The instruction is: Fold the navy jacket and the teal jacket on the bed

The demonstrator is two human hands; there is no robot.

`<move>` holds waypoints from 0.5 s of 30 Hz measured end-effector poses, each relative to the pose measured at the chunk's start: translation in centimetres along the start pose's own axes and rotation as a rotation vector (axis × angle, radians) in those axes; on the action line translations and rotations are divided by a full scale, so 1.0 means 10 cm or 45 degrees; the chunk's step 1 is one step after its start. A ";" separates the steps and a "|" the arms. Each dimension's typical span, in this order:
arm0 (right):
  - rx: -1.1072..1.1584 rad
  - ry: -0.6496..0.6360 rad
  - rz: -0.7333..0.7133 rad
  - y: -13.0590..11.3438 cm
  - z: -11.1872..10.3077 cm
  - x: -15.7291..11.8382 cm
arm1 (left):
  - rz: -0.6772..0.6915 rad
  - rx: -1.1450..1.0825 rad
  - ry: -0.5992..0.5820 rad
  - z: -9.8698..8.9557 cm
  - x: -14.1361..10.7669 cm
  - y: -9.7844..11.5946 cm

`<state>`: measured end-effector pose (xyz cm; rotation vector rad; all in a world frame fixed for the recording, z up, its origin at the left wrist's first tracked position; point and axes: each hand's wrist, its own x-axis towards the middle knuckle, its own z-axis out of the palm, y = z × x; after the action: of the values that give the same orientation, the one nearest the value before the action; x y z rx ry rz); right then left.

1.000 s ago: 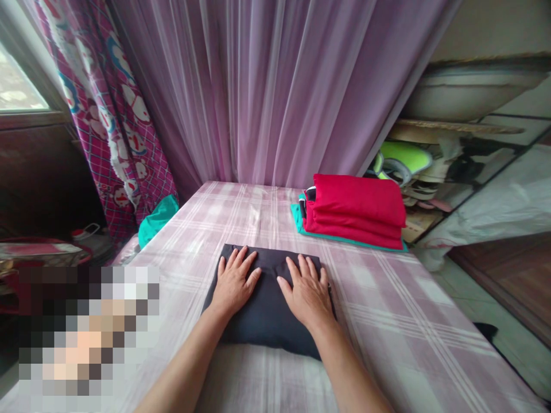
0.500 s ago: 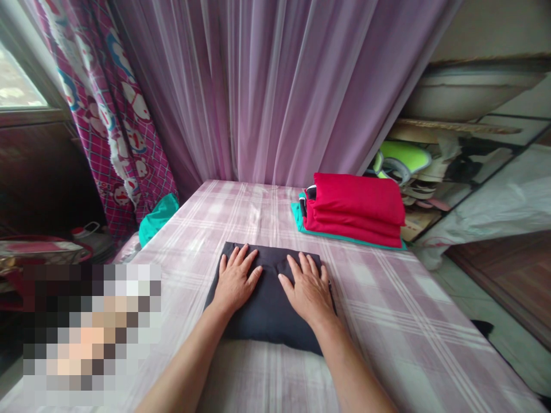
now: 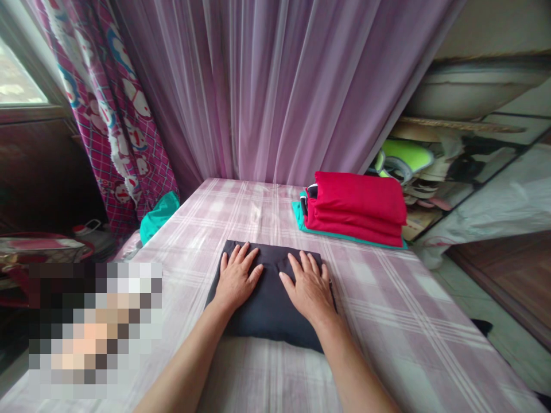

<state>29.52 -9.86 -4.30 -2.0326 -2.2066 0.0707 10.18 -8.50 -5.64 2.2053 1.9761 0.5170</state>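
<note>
A dark, nearly black folded piece of cloth lies flat on the checked tablecloth in front of me. On its left part rests my left hand, palm down with the fingers spread. My right hand lies the same way on its right part, thumb pointing inward. Between the two thumbs a strip of the dark cloth shows, with small creases near its far edge. What kind of garment it is, I cannot tell.
Toward the back right of the table sits a stack of folded red cloth on teal cloth. A teal bundle is at the left edge. Purple curtains hang behind; shelves with a basin stand right. A blurred patch covers the lower left.
Both hands stay flat on the dark cloth in the same places. Only a very slight shift of the camera's view shows.
</note>
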 end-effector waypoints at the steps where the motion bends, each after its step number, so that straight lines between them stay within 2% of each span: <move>1: 0.000 -0.001 0.000 0.00 0.00 0.00 | -0.001 0.001 0.002 0.00 0.00 0.00; 15: 0.011 -0.013 0.001 0.00 -0.01 0.00 | 0.004 0.006 0.009 0.00 0.00 0.00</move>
<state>29.53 -9.85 -4.17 -2.0337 -2.2073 0.0908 10.18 -8.52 -5.67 2.2126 1.9792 0.5217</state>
